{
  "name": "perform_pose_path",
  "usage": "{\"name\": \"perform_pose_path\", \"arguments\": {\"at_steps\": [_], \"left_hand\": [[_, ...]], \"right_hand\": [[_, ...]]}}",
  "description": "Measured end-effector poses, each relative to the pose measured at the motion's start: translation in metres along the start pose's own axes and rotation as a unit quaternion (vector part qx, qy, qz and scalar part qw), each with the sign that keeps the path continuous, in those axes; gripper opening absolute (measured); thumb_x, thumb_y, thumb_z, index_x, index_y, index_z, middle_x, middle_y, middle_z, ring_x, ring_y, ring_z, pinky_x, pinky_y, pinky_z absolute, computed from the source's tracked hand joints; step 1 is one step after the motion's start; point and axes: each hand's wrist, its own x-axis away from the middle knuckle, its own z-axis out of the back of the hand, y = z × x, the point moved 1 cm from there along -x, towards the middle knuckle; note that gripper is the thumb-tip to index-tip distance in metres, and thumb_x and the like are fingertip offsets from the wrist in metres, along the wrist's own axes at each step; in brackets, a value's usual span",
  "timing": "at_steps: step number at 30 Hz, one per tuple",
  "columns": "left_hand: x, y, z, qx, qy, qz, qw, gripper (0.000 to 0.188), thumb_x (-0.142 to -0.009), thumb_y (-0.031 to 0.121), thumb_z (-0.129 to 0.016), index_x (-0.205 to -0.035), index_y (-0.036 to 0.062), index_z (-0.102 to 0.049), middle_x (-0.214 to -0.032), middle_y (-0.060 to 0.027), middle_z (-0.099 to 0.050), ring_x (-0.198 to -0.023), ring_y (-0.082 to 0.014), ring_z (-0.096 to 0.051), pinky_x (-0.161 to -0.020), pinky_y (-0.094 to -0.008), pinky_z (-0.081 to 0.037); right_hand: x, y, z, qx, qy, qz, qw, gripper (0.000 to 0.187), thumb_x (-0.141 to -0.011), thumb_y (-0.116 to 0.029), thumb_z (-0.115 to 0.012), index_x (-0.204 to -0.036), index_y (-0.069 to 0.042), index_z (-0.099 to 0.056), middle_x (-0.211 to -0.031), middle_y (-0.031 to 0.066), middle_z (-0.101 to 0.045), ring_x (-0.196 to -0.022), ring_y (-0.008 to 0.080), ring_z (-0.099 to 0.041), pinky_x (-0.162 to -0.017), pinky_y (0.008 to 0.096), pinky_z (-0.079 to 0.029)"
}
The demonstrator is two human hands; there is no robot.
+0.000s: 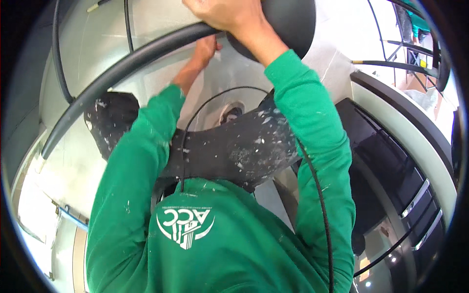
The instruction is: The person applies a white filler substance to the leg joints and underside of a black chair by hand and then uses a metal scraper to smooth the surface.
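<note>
A long, curved black tube (124, 66), padded-looking, sweeps from the lower left up to the top middle. My right hand (229, 12) is bent over its upper end, and the picture's top edge cuts off part of the fingers. Just beyond that wrist is a flat, round black disc (288, 29), partly covered by my forearm. Under the tube, my left hand (207, 50) is closed with its thumb showing. The tube hides what those fingers hold, if anything.
Thinner black legs (58, 58) rise at the left. A thin black cable (215, 93) loops across my lap. My paint-spotted knees (244, 141) sit near the pale floor (156, 97). At right is a glossy black cabinet (376, 176); similar black frames (398, 64) and another person's green sleeve (417, 23) are beyond.
</note>
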Motion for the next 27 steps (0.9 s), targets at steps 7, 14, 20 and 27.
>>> {"name": "perform_pose_path", "arguments": {"at_steps": [7,14,20,27], "left_hand": [[-0.027,-0.043,0.067,-0.034,-0.003,0.011,0.999,0.041,-0.105,0.037,-0.053,-0.103,-0.0006,-0.07,-0.094,-0.0087,-0.067,-0.083,-0.0217,-0.061,-0.077,-0.0384,-0.049],[-0.015,-0.039,0.033,0.036,-0.011,-0.063,0.997,0.054,-0.107,0.051,-0.051,-0.115,0.0003,-0.067,-0.097,-0.0038,-0.066,-0.087,-0.0188,-0.058,-0.077,-0.0357,-0.046],[0.033,-0.013,0.002,0.1,-0.031,0.016,0.994,0.061,-0.107,0.052,-0.05,-0.129,-0.0031,-0.064,-0.115,-0.0084,-0.066,-0.105,-0.0207,-0.06,-0.094,-0.037,-0.047],[0.006,0.01,0.005,0.076,0.061,0.022,0.995,0.051,-0.108,0.045,-0.051,-0.109,-0.0022,-0.069,-0.084,-0.0052,-0.064,-0.078,-0.0167,-0.059,-0.074,-0.0364,-0.05]], "right_hand": [[-0.009,-0.009,-0.023,0.01,-0.021,-0.043,0.999,0.03,-0.082,-0.038,-0.07,-0.073,-0.01,-0.076,-0.074,0.0179,-0.072,-0.075,0.0377,-0.072,-0.07,0.049,-0.059],[-0.006,-0.007,-0.004,-0.045,0.011,-0.052,0.998,0.03,-0.077,-0.025,-0.074,-0.061,-0.003,-0.063,-0.064,0.0193,-0.064,-0.065,0.0405,-0.066,-0.061,0.0498,-0.054],[0.009,0.001,-0.001,-0.039,0.015,-0.061,0.997,0.03,-0.076,-0.022,-0.075,-0.06,-0.001,-0.06,-0.063,0.0195,-0.062,-0.064,0.0404,-0.065,-0.06,0.0492,-0.053],[0.004,0.002,-0.006,-0.038,0.032,-0.039,0.998,0.03,-0.076,-0.021,-0.075,-0.06,-0.002,-0.059,-0.062,0.0176,-0.061,-0.064,0.0388,-0.065,-0.06,0.0475,-0.053]]}}
